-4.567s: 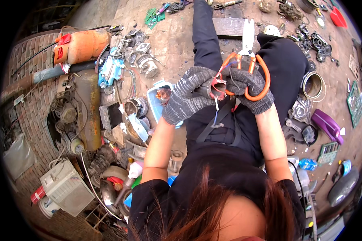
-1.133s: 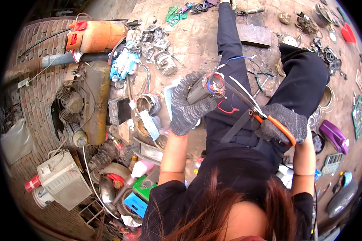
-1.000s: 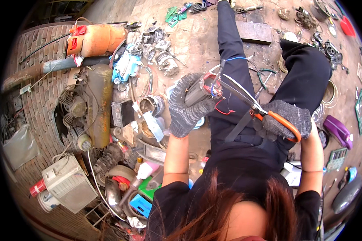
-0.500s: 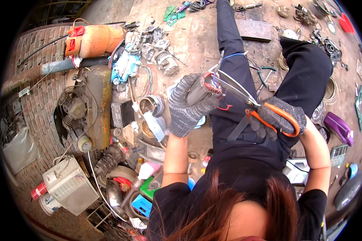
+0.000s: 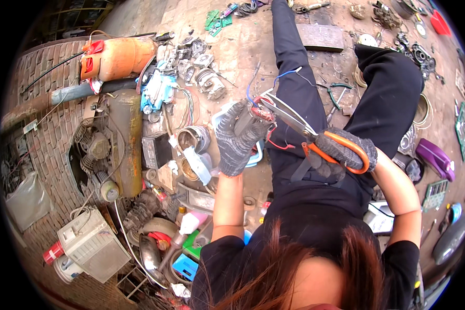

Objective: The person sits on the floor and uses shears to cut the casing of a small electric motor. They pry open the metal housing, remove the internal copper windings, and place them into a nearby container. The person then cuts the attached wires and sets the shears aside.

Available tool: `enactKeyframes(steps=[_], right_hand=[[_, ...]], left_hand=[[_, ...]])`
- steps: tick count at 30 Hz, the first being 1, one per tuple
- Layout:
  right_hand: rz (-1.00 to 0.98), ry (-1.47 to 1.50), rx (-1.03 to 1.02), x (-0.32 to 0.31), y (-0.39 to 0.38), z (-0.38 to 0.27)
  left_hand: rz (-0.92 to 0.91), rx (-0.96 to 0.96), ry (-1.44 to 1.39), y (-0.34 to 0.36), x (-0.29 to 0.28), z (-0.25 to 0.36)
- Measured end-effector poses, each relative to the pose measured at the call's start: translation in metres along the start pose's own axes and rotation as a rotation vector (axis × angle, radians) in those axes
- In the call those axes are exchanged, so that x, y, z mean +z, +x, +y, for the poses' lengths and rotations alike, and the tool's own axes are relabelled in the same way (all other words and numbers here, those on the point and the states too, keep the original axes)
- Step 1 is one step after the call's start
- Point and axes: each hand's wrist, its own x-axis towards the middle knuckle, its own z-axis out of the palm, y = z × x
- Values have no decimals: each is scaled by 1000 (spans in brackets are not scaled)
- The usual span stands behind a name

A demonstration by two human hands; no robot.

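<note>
My left hand (image 5: 231, 142), in a grey knit glove, is wrapped round a dark grey cylindrical part (image 5: 249, 124) held up over my lap. Its reddish end faces up, with a blue wire (image 5: 249, 89) and a red wire (image 5: 280, 145) sticking out. My right hand (image 5: 341, 148), gloved alike, grips scissors by their orange handles (image 5: 366, 155). The scissor blades (image 5: 293, 118) point up and left, with their tips at the part's wired end. Whether a wire lies between the blades I cannot make out.
Pliers with green handles (image 5: 341, 86) lie between my legs. A metal slab (image 5: 321, 37) is beyond them. To the left stand open cans (image 5: 192, 135), a rusty tank (image 5: 127, 139) and an orange gas cylinder (image 5: 126, 58). A purple object (image 5: 433, 156) is at the right.
My right hand and the scissors have shifted left, bringing the blade tips further over the part's end. The blue wire has swung to a different angle. Both hands keep their hold.
</note>
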Motion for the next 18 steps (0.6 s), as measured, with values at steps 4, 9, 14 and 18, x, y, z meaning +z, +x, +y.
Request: enactKeyframes(steps=[4,9,14,18], right_hand=[[-167,154,-38,-7,3,8],[-185,227,28,-5,-2,8],[-61,74,15,13,-13,-8],[2,22,-4,22,-16,-10]], left_hand=[[58,-77,-248,3,3,-7],[26,44,80,6,3,-3],[-16,110,206,7,-4,0],[-10,152,142,8,-7,-5]])
